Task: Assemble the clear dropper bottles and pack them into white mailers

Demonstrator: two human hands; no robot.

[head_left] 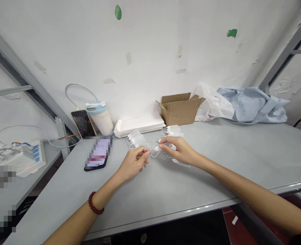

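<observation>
Over the middle of the grey table (150, 200), my left hand (135, 163) pinches the end of a thin white cord (154, 155) between thumb and fingertips. My right hand (179, 149) has its thumb and forefinger closed on a small white piece (157, 148) joined to that cord; its exact kind is too small to make out. Behind my left hand lies a bunch of translucent white tags (137, 137) with looped strings. More such tags (174, 129) lie behind my right hand, which partly hides them. Another white tag (181, 163) rests beneath my right hand.
A stack of flat white packets (140, 124) and an open cardboard box (179, 110) stand along the wall. Further right are a white plastic bag (213, 103) and a light blue bag (252, 103). To the left are a cup (101, 119), a propped phone (83, 124) and a flat phone (99, 153).
</observation>
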